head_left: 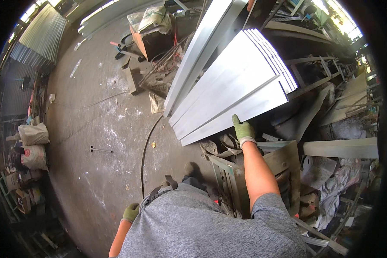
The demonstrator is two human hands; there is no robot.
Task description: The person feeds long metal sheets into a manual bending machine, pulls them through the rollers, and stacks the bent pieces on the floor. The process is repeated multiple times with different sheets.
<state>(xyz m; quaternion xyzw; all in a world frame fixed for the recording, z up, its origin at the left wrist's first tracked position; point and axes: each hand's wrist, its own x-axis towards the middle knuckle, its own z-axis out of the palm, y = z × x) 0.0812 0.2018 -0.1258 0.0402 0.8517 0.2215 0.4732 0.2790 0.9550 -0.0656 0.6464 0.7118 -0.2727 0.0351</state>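
- here we go: the pale panel stack [234, 73] lies just ahead of the right hand [245, 130], its long axis slanting from near left to far right
- right hand is the nearer one, fingers at the stack's near long edge — gripping or merely resting, i cannot tell
- left hand [131, 212] hangs low beside the grey shirt [193, 223], well apart — its grasp unclear
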